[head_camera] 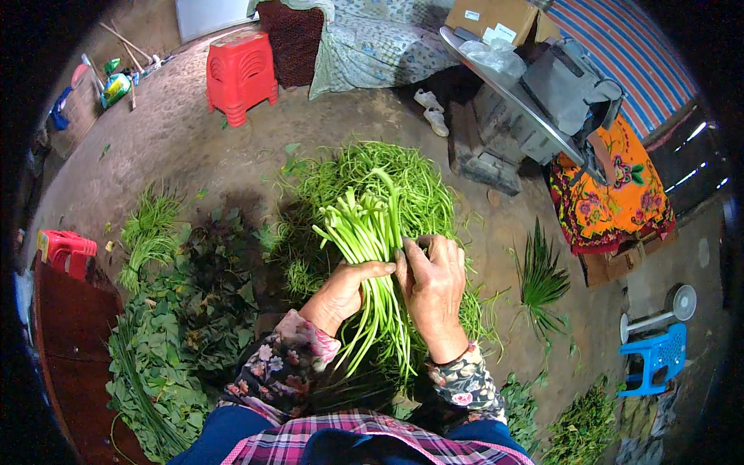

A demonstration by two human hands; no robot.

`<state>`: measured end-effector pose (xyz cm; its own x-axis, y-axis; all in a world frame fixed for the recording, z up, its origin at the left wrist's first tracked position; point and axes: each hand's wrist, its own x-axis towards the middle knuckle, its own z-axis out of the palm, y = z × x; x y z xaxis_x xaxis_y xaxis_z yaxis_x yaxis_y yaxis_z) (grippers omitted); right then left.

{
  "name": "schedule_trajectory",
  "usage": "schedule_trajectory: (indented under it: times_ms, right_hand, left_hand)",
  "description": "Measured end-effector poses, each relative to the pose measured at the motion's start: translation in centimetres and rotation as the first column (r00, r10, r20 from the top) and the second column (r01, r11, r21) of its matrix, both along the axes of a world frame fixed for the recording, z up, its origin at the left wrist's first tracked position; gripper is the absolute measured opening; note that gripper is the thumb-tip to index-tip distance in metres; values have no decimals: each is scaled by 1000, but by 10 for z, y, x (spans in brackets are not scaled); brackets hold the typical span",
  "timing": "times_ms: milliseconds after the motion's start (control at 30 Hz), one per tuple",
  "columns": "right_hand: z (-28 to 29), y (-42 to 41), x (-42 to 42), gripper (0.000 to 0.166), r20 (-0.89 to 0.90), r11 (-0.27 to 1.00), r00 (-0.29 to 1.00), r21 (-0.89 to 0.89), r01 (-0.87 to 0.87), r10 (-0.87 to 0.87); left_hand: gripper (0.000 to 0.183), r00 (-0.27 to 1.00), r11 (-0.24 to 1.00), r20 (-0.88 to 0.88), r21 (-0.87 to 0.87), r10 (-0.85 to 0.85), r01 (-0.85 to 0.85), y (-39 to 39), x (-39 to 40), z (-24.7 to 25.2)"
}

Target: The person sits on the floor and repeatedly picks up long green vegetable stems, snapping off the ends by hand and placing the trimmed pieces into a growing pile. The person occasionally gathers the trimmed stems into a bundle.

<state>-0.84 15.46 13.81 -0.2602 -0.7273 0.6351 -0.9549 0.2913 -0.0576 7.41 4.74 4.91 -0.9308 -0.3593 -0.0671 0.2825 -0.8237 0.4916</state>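
Observation:
My left hand (343,293) is wrapped around a thick bundle of long green stalks (363,232), its thumb lying across the front. The bundle's cut ends point away from me, while the thin ends hang down toward my lap. My right hand (433,282) presses against the bundle's right side, fingertips closed on stalks there. One stalk at that edge stands higher than the others and bends over at its tip. Below and beyond both hands spreads a large heap of loose green stalks (407,168).
Left of me lie stripped green leaves (160,349) and a smaller bunch of stalks (148,232). A palm frond (540,279) rests on the floor at right, near a blue plastic stool (657,360). Stacked red stools (241,75) and a round table (500,87) stand farther off.

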Motion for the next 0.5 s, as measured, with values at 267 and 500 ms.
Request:
schedule_trajectory:
  times_ms: [267, 500]
  right_hand:
    - [-2, 1, -6, 38, 136, 999, 990, -3, 34, -34]
    - [-1, 6, -15, 31, 566, 995, 824, -86, 46, 10]
  left_hand:
    - [39, 997, 998, 62, -43, -52, 55, 1, 3, -3]
    - [45, 999, 994, 47, -101, -24, 29, 6, 6, 6]
